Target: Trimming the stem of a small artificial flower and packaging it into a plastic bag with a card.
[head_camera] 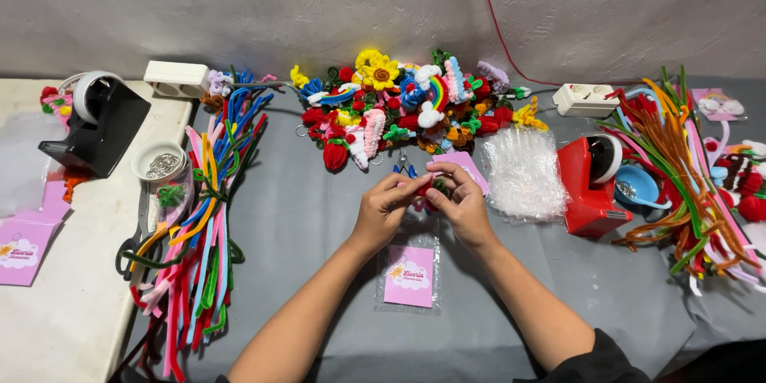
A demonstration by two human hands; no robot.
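Charm, a small red and green pipe-cleaner piece, sits between your two hands above the grey cloth, at the middle of the scene. Your left hand pinches it from the left with thumb and fingertips closed narrowly on it; your right hand closes on it from the right in the same narrow pinch, so both hands hold the one piece and most of it is hidden. Just below your hands lies a clear bag with a pink card inside, flat on the cloth. Just behind your hands are blue-handled pliers and a second pink card, partly covered by your right hand. Farther back, against the wall, a pile of finished charms spreads out: flowers, a rainbow, strawberries. To your right, a heap of clear bags lies beside a red tape dispenser, with a blue bowl and loose stems beyond it. To your left, a bundle of coloured stems runs down the cloth's edge; scissors, a bowl of rings and a black tape dispenser rest on the white table.
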